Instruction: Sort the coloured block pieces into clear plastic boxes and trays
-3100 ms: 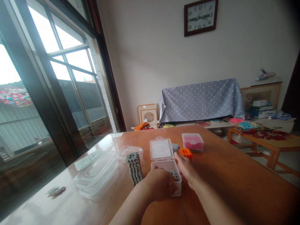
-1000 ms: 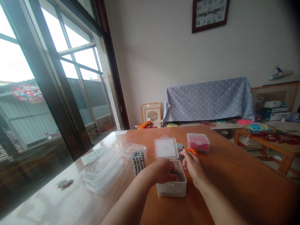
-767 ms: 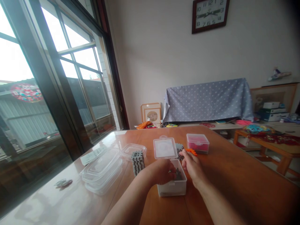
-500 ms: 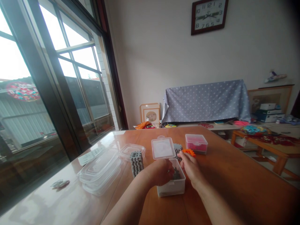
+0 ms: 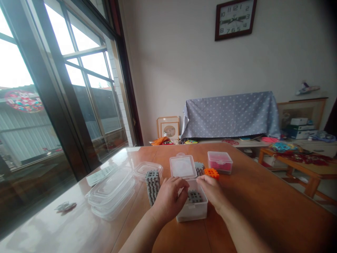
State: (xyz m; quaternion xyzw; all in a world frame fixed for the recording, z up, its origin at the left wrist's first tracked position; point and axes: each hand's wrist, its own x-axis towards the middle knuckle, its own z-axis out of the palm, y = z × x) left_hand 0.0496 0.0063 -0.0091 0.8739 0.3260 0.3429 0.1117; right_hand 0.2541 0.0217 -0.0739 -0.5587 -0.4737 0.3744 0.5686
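Observation:
A clear plastic box (image 5: 191,213) stands before me, its hinged lid (image 5: 183,166) folded back. Inside it lies a grey waffle-shaped building block (image 5: 195,196). My left hand (image 5: 171,197) hovers over the box's left side, thumb and curved fingers apart, with nothing seen between them. At the back right corner, my right hand (image 5: 212,191) has its fingertips closed on the rim of the box. A tall stack of grey building blocks (image 5: 152,182) rises left of the box, partly behind my left hand. Behind my right fingers are an orange building block (image 5: 211,173) and grey-blue blocks (image 5: 199,168).
Clear plastic lids or containers (image 5: 112,193) lie at the left, with another clear lid (image 5: 148,169) behind. A closed box with pink contents (image 5: 220,162) stands at the back right. A paper sheet (image 5: 101,175) and a small plastic packet (image 5: 65,206) lie on the wooden table (image 5: 252,196).
My left hand has come up out of the box and moved left, its fingers now spread. The grey block inside lies flatter in view. My right hand stays by the rim, slightly lower.

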